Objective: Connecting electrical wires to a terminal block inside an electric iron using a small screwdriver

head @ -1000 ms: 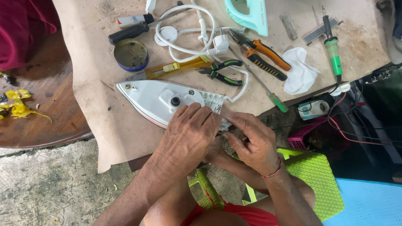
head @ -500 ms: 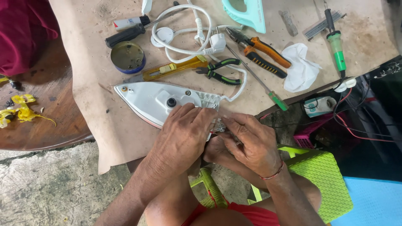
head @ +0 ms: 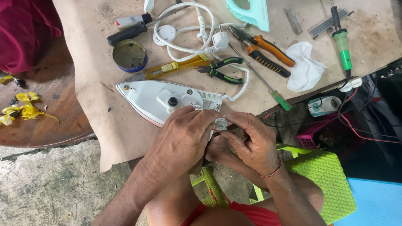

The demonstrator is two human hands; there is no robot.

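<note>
Brown paper-covered table with iron base, white cord, pliers, round tin, soldering iron.

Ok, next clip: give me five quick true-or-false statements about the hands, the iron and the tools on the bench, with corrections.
1. Both hands work at the wide rear end of the white iron body. True: the left hand and right hand meet there.
2. The iron's pointed tip faces the right side of the picture. False: it points left.
3. The green-handled soldering iron is held in the right hand. False: it lies on the bench, at the upper right.
4. A round tin sits beyond the iron, near a yellow utility knife. True.
5. The orange-handled pliers lie on the floor. False: they lie on the bench.
</note>
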